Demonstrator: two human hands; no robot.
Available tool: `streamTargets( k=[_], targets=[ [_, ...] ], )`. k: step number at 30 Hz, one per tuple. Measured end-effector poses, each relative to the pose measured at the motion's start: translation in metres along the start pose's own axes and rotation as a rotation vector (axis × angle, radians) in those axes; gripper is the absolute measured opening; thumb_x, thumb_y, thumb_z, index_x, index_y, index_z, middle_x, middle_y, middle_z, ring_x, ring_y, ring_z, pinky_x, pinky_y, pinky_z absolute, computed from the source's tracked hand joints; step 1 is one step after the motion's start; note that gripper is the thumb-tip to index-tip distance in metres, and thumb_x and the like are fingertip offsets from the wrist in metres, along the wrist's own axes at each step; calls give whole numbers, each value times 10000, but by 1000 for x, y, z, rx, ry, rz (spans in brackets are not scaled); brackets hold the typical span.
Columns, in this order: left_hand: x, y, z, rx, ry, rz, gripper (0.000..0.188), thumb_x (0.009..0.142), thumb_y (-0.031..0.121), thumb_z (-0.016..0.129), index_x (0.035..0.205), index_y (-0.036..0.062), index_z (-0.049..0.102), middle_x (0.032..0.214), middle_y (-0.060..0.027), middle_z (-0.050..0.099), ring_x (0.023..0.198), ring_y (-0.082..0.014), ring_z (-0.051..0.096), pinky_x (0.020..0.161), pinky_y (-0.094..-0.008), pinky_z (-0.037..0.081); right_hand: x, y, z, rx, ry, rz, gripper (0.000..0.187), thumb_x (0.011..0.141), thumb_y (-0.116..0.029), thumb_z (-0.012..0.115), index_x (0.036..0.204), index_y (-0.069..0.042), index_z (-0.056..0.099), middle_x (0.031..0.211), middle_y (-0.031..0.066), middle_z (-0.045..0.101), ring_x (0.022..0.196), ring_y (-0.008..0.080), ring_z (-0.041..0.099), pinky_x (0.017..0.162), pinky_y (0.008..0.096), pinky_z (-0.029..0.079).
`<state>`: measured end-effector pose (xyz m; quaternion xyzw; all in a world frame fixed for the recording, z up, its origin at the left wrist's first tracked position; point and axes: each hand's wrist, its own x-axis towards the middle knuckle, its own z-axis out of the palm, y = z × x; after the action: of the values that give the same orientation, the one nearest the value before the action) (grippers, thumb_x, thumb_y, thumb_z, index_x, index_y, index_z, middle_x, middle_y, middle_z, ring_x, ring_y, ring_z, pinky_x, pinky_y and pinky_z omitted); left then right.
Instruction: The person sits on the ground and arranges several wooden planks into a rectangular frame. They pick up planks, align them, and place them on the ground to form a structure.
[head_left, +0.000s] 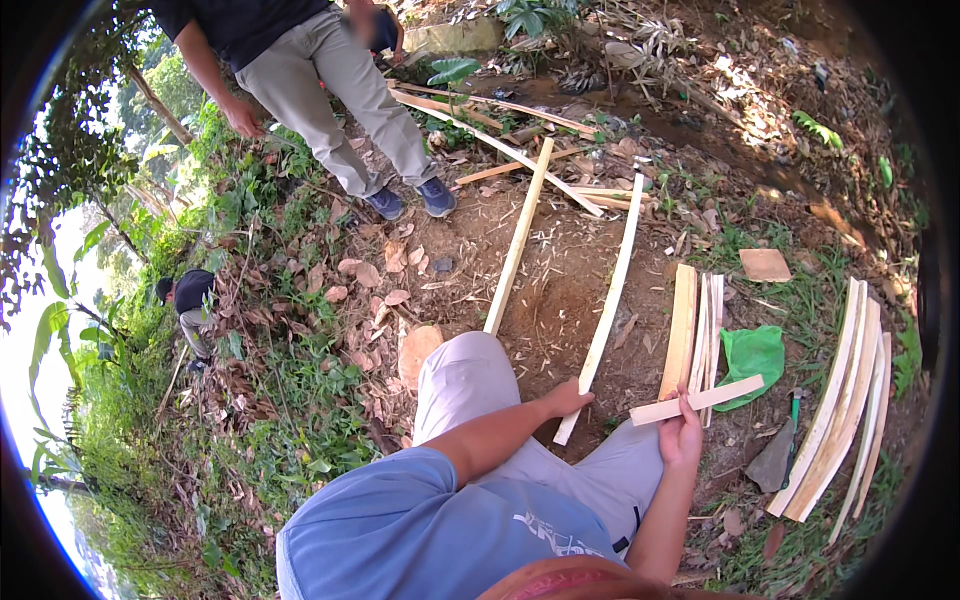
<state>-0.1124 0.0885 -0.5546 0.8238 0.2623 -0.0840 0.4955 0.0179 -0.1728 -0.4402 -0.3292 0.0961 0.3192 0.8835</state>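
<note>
My left hand is closed around the near end of a long, pale wooden strip, which slants away from me over the bare soil. In my right hand is a short flat wooden slat, pinched near its left end above my thigh. To the left of the long strip, another wooden strip runs from beside my knee toward the far pile. Just beyond the slat, several narrow wooden pieces lie side by side, next to a crumpled green plastic bag.
More long strips lie at the right, beside a slim green-tipped tool and a grey stone. A cut log sits by my knee. A person stands ahead-left near crossed strips; two others are farther off.
</note>
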Motion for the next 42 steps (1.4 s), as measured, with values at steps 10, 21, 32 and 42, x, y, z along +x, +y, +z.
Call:
streamTargets(
  k=[10,21,32,42],
  targets=[
    [3,-9,5,17,6,-28,671,951,455,665,1280,-111,518,1214,-350,641,1158,-460,639,983,-486,506,-7,-3,11,60,17,40,337,998,-88,638,1317,13,597,1102,97,639,1066,211,627,996,372,525],
    [4,-7,6,40,-5,-45,650,957,452,653,1275,-102,532,1228,-341,637,1166,-456,633,990,-490,501,-4,-4,5,49,-4,0,416,964,14,603,1375,-18,542,1136,60,647,1039,215,637,1000,412,529],
    [4,-9,5,39,-13,-23,637,960,443,655,1280,-92,529,1225,-335,640,1167,-455,632,985,-492,504,-10,-7,14,69,-12,18,439,943,54,593,1374,2,528,1119,86,631,1051,229,634,1001,378,535],
    [-1,-2,1,31,4,-27,664,938,445,667,1251,-127,542,1208,-345,646,1147,-454,644,975,-479,511,-9,-6,13,80,-7,33,382,982,-6,594,1363,-11,560,1124,75,648,1071,218,634,1012,389,526]
  ],
)
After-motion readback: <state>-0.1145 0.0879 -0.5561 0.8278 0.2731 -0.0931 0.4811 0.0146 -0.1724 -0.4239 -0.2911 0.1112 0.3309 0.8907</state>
